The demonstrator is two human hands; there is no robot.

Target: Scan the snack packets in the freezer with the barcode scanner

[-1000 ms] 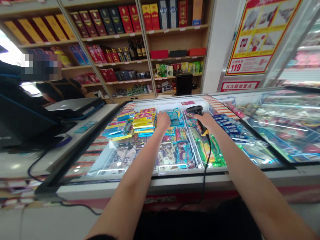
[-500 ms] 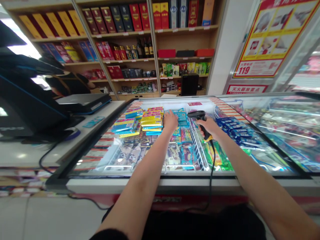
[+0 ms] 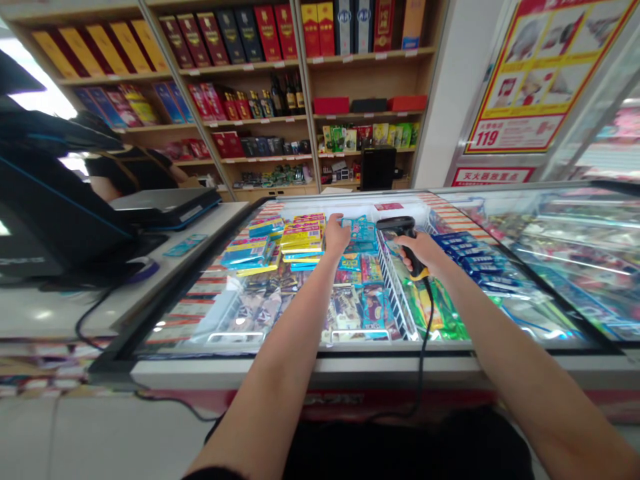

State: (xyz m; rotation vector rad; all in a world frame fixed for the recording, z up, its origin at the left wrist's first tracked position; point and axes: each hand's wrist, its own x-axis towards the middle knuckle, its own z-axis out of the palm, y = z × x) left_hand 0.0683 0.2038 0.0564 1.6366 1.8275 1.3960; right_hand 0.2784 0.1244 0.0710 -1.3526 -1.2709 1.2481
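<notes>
Down low, two bare arms (image 3: 280,373) reach out over the near edge of a freezer (image 3: 370,365). A black cord (image 3: 429,313) hangs over that edge and goes up to the scanner (image 3: 399,227). Under the glass (image 3: 300,335), bags of cold treats (image 3: 347,305) lie in white baskets, and some green bags (image 3: 440,310) lie to the right of them.

Up over the glass, the right hand (image 3: 424,252) holds the scanner. Its fingers (image 3: 407,261) are wrapped tight around the handle, and the scanner's head points to the left. Dark blue packs (image 3: 465,257) lie just to the right of this hand.

The left hand (image 3: 338,237) is at the left side of some light blue packs (image 3: 363,233). Its fingers are a bit bent and look like they touch the packs, but I cannot tell if they pinch one. Just to the left of this hand is a pile of yellow packs (image 3: 303,235).

Off to the left, a big black machine (image 3: 55,207) sits on a counter (image 3: 43,312). Past it is a person in a black top (image 3: 135,172). At the back, a tall shelf (image 3: 370,81) holds boxes and bottles, and a red and yellow sign (image 3: 543,77) is on the right.
</notes>
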